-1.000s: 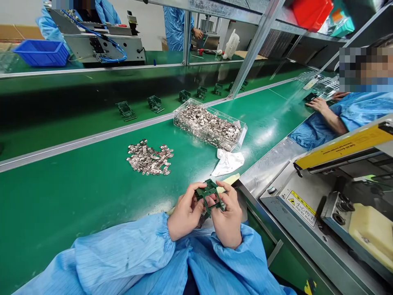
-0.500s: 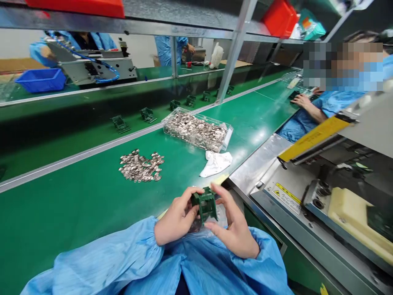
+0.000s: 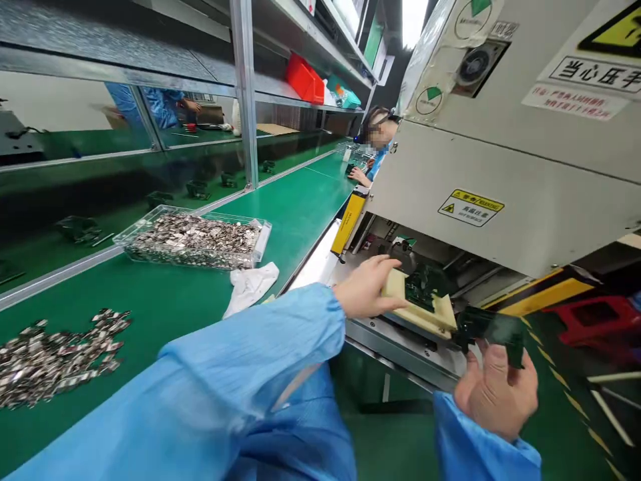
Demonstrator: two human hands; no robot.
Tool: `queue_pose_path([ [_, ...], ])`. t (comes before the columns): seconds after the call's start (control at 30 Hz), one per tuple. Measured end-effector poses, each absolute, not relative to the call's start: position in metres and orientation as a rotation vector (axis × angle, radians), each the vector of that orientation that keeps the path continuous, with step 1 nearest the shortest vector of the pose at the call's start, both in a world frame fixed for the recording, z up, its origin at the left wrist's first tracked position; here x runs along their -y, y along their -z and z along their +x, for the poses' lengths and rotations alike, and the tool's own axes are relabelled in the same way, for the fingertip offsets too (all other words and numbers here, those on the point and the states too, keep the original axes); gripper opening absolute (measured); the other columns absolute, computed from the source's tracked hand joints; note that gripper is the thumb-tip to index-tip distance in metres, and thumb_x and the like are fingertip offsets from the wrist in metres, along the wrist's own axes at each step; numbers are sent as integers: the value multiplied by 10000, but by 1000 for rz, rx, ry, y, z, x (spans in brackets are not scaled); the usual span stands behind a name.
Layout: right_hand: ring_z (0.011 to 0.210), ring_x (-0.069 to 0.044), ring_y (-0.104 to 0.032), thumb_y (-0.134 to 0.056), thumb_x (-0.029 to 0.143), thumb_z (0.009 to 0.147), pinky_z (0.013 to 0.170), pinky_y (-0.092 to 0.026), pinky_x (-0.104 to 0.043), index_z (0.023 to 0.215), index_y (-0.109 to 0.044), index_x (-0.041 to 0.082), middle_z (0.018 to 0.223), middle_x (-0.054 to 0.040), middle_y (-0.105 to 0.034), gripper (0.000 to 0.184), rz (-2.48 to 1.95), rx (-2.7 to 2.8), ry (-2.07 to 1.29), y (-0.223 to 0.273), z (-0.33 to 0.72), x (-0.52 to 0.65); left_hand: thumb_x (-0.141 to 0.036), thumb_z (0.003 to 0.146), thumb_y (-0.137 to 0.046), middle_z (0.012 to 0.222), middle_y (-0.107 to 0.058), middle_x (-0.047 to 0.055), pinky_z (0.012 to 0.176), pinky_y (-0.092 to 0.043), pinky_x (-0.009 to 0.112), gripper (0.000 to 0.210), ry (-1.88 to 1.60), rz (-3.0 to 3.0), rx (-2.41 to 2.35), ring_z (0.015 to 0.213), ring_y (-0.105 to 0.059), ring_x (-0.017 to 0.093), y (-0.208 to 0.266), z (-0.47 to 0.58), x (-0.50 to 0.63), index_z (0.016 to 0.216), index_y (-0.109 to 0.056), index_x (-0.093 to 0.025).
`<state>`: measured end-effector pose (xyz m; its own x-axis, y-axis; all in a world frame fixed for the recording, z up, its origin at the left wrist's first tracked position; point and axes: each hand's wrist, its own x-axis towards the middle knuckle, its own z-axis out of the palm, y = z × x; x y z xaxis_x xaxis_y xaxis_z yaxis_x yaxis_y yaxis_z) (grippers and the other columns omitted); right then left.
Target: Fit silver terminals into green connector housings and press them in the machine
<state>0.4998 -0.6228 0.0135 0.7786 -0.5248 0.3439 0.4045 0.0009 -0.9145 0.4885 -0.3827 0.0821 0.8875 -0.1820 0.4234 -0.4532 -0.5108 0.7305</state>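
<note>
My right hand (image 3: 495, 391) is closed around a dark green plastic frame (image 3: 488, 327), slightly smeared by motion, just off the right end of a cream fixture block (image 3: 443, 321). My left hand (image 3: 368, 287) reaches over the block's left end, thumb and fingers apart, with nothing visible between them. Its fingertips are at the block's edge; whether they touch it, I cannot tell. Another dark green plastic part (image 3: 423, 287) sits in the fixture, under the press machine (image 3: 501, 167).
On the green bench stand a clear tray (image 3: 265, 244) of small metal pieces, a loose pile of metal pieces (image 3: 60, 357) and a white cloth (image 3: 253, 287). Yellow guard bars (image 3: 349, 220) flank the press opening. A co-worker's hand (image 3: 359, 175) is farther along the bench.
The view has swung right to the press. My hands, earlier together on a green plastic frame above my lap, are now apart: left at the fixture, right beyond it with a green frame.
</note>
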Motion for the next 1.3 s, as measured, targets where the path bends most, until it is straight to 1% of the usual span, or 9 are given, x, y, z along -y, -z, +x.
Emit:
queue_pose_path([
  [0.07,1228,-407,-524,-738,444,758,1016,-396,-655,1261,-536,198,1272,-154,-569,595,-1449,-87,750,-20,502,637,-385,724,-753,1462,-379,266,1142,-314,511,811,-292,2083,458,1397,-336,375,-81,516,409,1379,-393,-72],
  [0.17,1244,-403,-506,-734,463,759,1027,-378,-677,1290,-506,235,1278,-129,-555,622,-1520,-16,741,-28,505,648,-339,734,-743,1367,-496,214,1073,-396,517,746,-235,2011,443,1287,-478,359,-79,537,433,1368,-413,-125],
  [0.33,1228,-357,-522,-821,507,594,1061,-385,-586,1254,-510,191,1265,-141,-579,796,-1665,113,638,-44,536,643,-366,667,-796,1204,-587,186,929,-517,443,776,-332,1756,198,1103,-589,300,-82,533,420,1322,-467,-112],
  [0.5,1101,-335,-600,-778,606,578,984,-453,-525,1170,-591,164,1150,-143,-649,762,-2068,362,394,-61,570,618,-278,642,-801,1133,-617,138,934,-528,422,603,-235,1772,205,1026,-619,257,-82,471,361,1181,-588,-111],
  [0.63,1164,-354,-558,-674,695,653,1001,-422,-529,1168,-623,182,1205,-152,-629,729,-2287,465,287,-60,577,613,-273,666,-784,1156,-591,90,1015,-489,434,536,-77,1860,146,1085,-609,244,-56,407,312,1164,-609,-184],
  [0.8,1278,-322,-464,-528,661,805,1091,-328,-519,1175,-625,196,1313,-129,-562,603,-2268,294,755,-26,546,652,-336,633,-808,1469,-373,127,1076,-432,449,595,58,1852,-37,1322,-461,306,-13,389,287,1190,-622,-242],
  [0.93,1044,-381,-600,-563,727,708,917,-458,-570,1082,-619,133,1070,-182,-648,704,-2113,-353,689,20,510,704,-355,575,-836,1535,-328,146,1118,-347,499,679,165,1864,8,1409,-341,347,-1,410,289,1210,-630,-237],
  [1.03,845,-315,-657,-622,752,635,749,-548,-454,931,-590,187,872,-134,-677,638,-1909,-429,471,48,494,724,-368,578,-833,1535,-353,134,1140,-293,512,684,225,1905,65,1402,-357,342,-5,417,290,1218,-628,-242],
  [1.3,586,-221,-589,-495,752,769,480,-494,-332,781,-557,199,625,-35,-596,556,-1999,-469,661,55,504,720,-374,566,-833,1305,-621,97,1137,-297,496,625,252,1815,38,1315,-475,317,-4,429,283,1147,-673,-207],
])
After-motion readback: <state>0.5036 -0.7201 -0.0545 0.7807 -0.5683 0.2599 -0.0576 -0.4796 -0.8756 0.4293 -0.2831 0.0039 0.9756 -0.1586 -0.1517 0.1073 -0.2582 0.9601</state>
